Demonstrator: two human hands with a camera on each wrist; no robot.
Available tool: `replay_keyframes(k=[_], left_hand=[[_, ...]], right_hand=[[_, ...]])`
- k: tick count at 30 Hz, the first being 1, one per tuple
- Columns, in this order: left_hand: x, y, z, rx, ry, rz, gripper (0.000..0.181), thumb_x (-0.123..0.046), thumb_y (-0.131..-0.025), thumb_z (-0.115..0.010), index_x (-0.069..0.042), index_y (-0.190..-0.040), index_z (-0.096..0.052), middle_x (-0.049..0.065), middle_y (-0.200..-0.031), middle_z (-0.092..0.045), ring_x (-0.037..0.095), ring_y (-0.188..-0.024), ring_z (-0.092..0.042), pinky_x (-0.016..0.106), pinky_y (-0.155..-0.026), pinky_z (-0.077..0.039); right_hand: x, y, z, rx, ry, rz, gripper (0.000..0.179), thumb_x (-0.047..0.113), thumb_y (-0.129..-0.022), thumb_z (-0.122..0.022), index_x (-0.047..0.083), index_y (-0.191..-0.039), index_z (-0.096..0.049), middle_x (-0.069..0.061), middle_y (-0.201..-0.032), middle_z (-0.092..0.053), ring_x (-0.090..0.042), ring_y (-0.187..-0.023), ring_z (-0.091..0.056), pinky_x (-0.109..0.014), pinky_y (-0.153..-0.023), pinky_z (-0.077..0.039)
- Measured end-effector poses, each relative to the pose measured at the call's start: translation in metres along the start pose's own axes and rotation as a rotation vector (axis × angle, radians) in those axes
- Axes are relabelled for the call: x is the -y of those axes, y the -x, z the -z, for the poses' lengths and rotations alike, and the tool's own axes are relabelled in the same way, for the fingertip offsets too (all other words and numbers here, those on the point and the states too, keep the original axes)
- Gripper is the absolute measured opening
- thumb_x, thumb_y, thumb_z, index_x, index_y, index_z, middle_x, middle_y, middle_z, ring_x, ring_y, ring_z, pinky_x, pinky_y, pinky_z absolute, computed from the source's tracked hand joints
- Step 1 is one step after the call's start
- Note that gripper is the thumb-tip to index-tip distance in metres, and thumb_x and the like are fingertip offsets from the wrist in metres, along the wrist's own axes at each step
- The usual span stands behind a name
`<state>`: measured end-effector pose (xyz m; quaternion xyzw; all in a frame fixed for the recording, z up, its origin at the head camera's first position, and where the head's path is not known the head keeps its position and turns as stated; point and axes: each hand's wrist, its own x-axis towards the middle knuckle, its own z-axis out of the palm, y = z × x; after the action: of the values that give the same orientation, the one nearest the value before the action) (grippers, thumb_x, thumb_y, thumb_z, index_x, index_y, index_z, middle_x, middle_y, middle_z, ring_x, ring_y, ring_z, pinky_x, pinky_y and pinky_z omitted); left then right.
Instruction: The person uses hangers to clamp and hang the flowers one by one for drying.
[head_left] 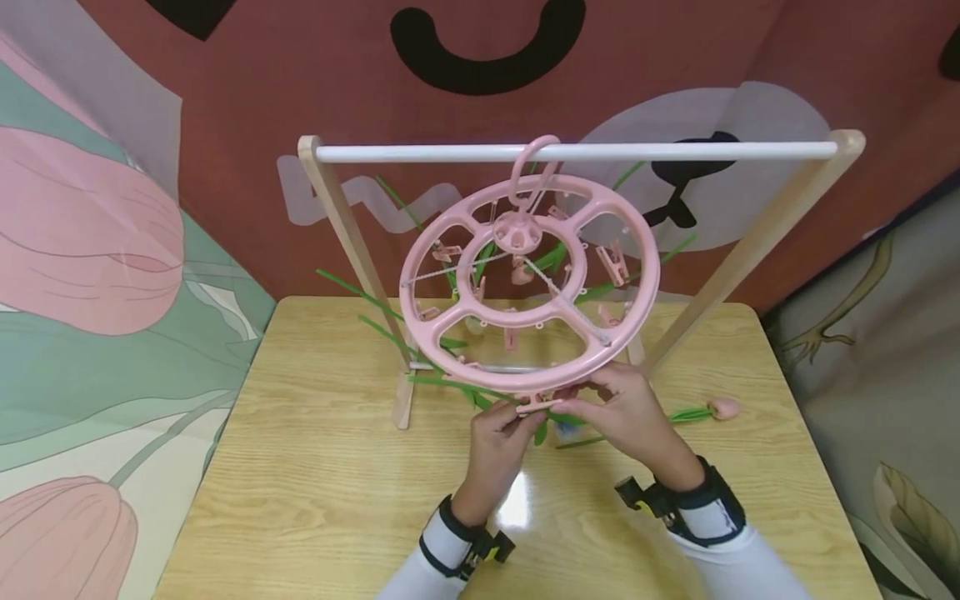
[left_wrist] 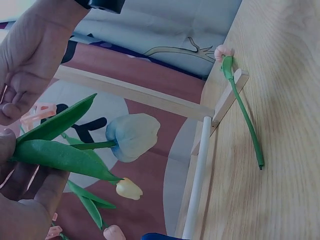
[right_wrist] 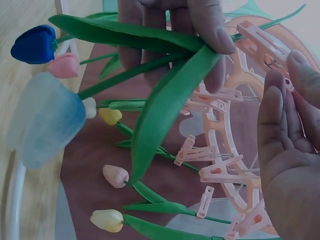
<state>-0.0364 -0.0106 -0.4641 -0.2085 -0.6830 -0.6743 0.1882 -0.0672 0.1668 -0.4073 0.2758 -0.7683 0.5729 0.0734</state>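
My left hand (head_left: 498,446) pinches the stem of a white tulip with a blue base (left_wrist: 132,137) by its green leaves, at the front of a pink round clip hanger (head_left: 529,379). Beside it my right hand (head_left: 626,408) pinches the end of a pink clothespin (right_wrist: 265,47) hanging from the rim. In the right wrist view the stem's far end passes by this clothespin; I cannot tell if it is clamped. Other tulips hang from the hanger's clips, among them a yellow one (right_wrist: 110,116), a pale pink one (right_wrist: 115,176) and a cream one (right_wrist: 106,220).
The hanger hooks over the white bar (head_left: 420,153) of a wooden stand (head_left: 738,258) on the wood-grain table (head_left: 300,467). A pink tulip (head_left: 723,407) lies on the table at the right. A blue tulip (right_wrist: 33,45) shows in the right wrist view. Printed cloth hangs behind.
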Motion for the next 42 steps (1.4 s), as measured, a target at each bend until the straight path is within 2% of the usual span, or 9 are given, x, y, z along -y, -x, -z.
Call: replay_keyframes(k=[6,10,14,16,20,24,28,36,42], left_hand=[[0.001,-0.001,0.001,-0.008,0.022,0.014,0.012,0.009,-0.083,-0.068,0.007,-0.094,-0.072,0.017,-0.069,-0.06,0.014,-0.061,-0.052,0.027,-0.045,-0.053],[0.001,0.001,0.003,0.001,0.051,0.04,0.018,0.008,-0.084,-0.068,0.009,-0.102,-0.07,0.023,-0.083,-0.067,0.017,-0.07,-0.059,0.032,-0.057,-0.063],[-0.001,0.002,0.005,0.017,0.073,0.027,0.024,0.01,-0.085,-0.066,0.011,-0.109,-0.067,0.025,-0.089,-0.067,0.025,-0.068,-0.061,0.041,-0.055,-0.063],[-0.002,0.001,0.006,0.017,0.074,0.008,0.025,0.011,-0.085,-0.065,0.013,-0.11,-0.066,0.025,-0.086,-0.066,0.029,-0.063,-0.058,0.041,-0.049,-0.06],[-0.001,0.001,0.009,-0.005,0.044,-0.026,0.023,0.013,-0.083,-0.066,0.014,-0.106,-0.067,0.02,-0.073,-0.061,0.026,-0.054,-0.051,0.03,-0.042,-0.052],[-0.002,0.002,0.012,-0.018,0.028,-0.053,0.025,0.015,-0.082,-0.065,0.009,-0.106,-0.069,0.019,-0.069,-0.059,0.024,-0.054,-0.051,0.026,-0.044,-0.052],[-0.002,0.003,0.014,-0.028,0.012,-0.058,0.023,0.016,-0.081,-0.066,0.01,-0.103,-0.069,0.019,-0.07,-0.06,0.024,-0.056,-0.052,0.026,-0.045,-0.053],[0.002,0.006,0.017,-0.066,-0.031,-0.058,0.013,0.016,-0.078,-0.069,0.012,-0.09,-0.069,0.022,-0.071,-0.063,0.024,-0.061,-0.059,0.028,-0.05,-0.06],[0.002,0.005,0.022,-0.076,-0.043,-0.022,0.016,0.013,-0.08,-0.068,0.012,-0.096,-0.069,0.023,-0.075,-0.064,0.019,-0.063,-0.059,0.026,-0.052,-0.06]], right_hand=[[-0.001,0.0,-0.001,0.033,0.027,-0.007,0.035,-0.002,-0.073,-0.08,0.001,-0.106,-0.068,-0.01,-0.092,-0.069,-0.017,-0.085,-0.064,-0.021,-0.077,-0.06],[0.001,0.002,0.003,0.018,0.196,0.081,0.04,0.003,-0.072,-0.082,0.004,-0.108,-0.066,-0.006,-0.094,-0.069,-0.015,-0.087,-0.063,-0.024,-0.077,-0.059],[0.012,-0.002,0.015,-0.15,0.383,0.355,0.019,0.016,-0.086,-0.073,-0.001,-0.095,-0.069,-0.007,-0.081,-0.069,-0.014,-0.071,-0.061,-0.021,-0.06,-0.056],[0.024,-0.009,0.023,-0.296,0.476,0.507,0.027,0.02,-0.093,-0.063,-0.005,-0.085,-0.07,-0.012,-0.072,-0.066,-0.018,-0.061,-0.058,-0.025,-0.05,-0.052],[0.045,-0.028,0.041,-0.483,0.67,0.621,0.032,0.021,-0.094,-0.055,-0.008,-0.089,-0.067,-0.024,-0.086,-0.062,-0.037,-0.073,-0.055,-0.045,-0.057,-0.046],[0.052,-0.044,0.06,-0.376,0.86,0.588,0.028,0.013,-0.088,-0.053,-0.004,-0.104,-0.068,-0.029,-0.117,-0.06,-0.046,-0.109,-0.052,-0.065,-0.085,-0.043],[0.052,-0.045,0.067,-0.25,0.938,0.581,0.025,0.009,-0.086,-0.053,-0.003,-0.1,-0.071,-0.026,-0.111,-0.068,-0.044,-0.125,-0.048,-0.073,-0.109,-0.024],[0.044,-0.027,0.065,-0.191,0.888,0.574,0.03,0.015,-0.091,-0.048,-0.003,-0.093,-0.071,-0.025,-0.098,-0.07,-0.045,-0.112,-0.056,-0.073,-0.108,-0.027],[0.049,-0.022,0.055,-0.21,0.823,0.65,0.028,0.014,-0.092,-0.049,-0.001,-0.09,-0.073,-0.023,-0.091,-0.069,-0.042,-0.094,-0.065,-0.075,-0.098,-0.038]])
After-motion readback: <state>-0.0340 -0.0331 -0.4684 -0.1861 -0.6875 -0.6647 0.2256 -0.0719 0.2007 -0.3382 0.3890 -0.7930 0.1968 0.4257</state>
